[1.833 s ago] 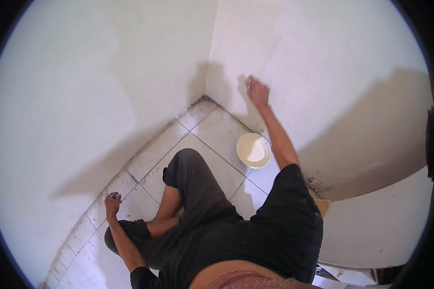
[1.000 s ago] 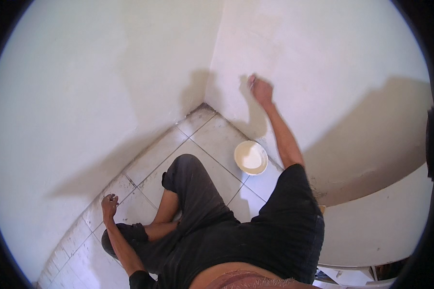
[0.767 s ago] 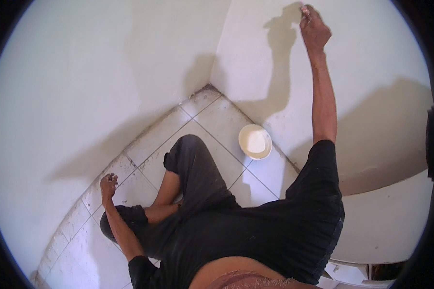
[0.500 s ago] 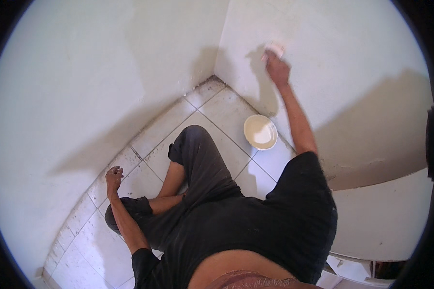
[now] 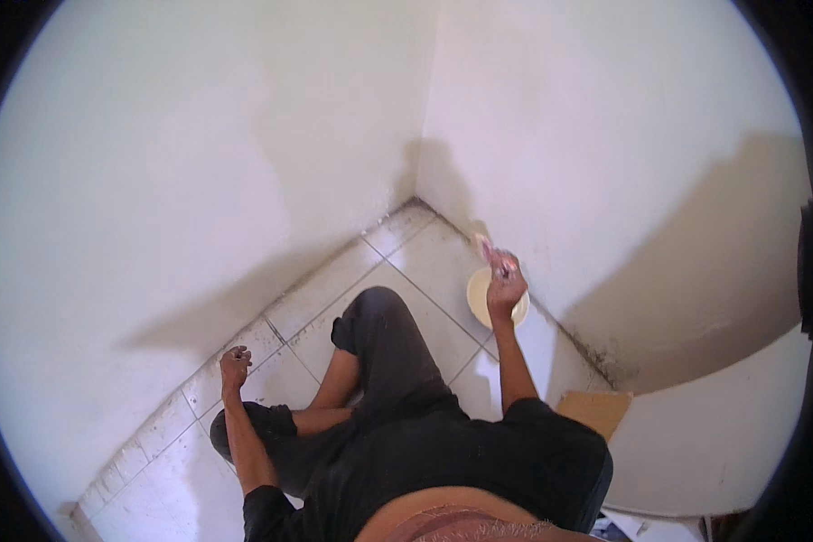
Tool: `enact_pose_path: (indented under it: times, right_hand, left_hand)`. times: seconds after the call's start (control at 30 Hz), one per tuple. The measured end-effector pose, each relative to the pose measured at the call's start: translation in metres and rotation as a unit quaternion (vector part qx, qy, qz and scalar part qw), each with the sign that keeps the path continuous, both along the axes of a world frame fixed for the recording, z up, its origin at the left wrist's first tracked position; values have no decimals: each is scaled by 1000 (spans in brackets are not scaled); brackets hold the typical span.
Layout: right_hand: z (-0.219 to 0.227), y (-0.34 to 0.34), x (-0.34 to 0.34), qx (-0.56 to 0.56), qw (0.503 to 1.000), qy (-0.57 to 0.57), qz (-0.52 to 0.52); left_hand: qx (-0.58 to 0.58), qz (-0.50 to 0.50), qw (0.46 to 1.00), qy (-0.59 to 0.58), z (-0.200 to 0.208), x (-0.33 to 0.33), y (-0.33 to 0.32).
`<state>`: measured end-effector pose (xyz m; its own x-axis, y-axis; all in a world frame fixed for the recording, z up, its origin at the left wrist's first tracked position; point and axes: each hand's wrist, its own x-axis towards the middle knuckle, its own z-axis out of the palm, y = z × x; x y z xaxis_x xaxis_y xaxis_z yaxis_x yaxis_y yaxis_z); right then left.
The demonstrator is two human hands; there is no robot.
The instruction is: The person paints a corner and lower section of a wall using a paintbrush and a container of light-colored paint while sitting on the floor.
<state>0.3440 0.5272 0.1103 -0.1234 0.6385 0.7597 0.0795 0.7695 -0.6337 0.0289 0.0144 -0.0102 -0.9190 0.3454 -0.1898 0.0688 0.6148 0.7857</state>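
My right hand (image 5: 508,287) is closed around a small paintbrush (image 5: 481,242), its pale end toward the wall and a reddish part by my fingers. Most of its handle is hidden in my grip. Directly beneath that hand, a cream bowl (image 5: 477,305) stands on the tiles close to the right wall, its inside partly covered by my hand and wrist. Out over my left knee, my left hand (image 5: 236,369) hangs with loosely curled, parted fingers and holds nothing that I can see. Pale smears show on its fingers.
Two pale walls (image 5: 334,117) meet in a corner ahead, with dirt along their foot. My crossed legs (image 5: 384,334) rest on the white tiled floor (image 5: 415,289). A brown cardboard piece (image 5: 596,411) lies by my right side, near a curved white surface (image 5: 696,443).
My right hand has come down from the right wall with the paintbrush and is now over the bowl. My left hand keeps its loose pose. The view has shifted, revealing the cardboard.
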Motion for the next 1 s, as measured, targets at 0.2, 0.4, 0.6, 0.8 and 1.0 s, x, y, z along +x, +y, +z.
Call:
enact_pose_path:
  times: [0.2, 0.4, 0.6, 0.8, 1.0]
  right_hand:
    - [33, -63, -63, -446, 849, 242, 148]
    - [17, -127, -127, -577, 743, 132, 312]
    - [11, -181, -131, -585, 695, 58, 414]
    - [6, -173, -120, -552, 722, -24, 417]
    - [-4, -173, -119, -576, 696, -48, 427]
  left_hand:
    - [109, -12, 984, 138, 60, 0, 8]
    - [262, 18, 952, 160, 181, 69, 47]
    - [264, 134, 844, 447, 340, 146, -55]
    - [311, 179, 747, 560, 404, 219, -121]
    - [228, 152, 711, 647, 423, 288, -148]
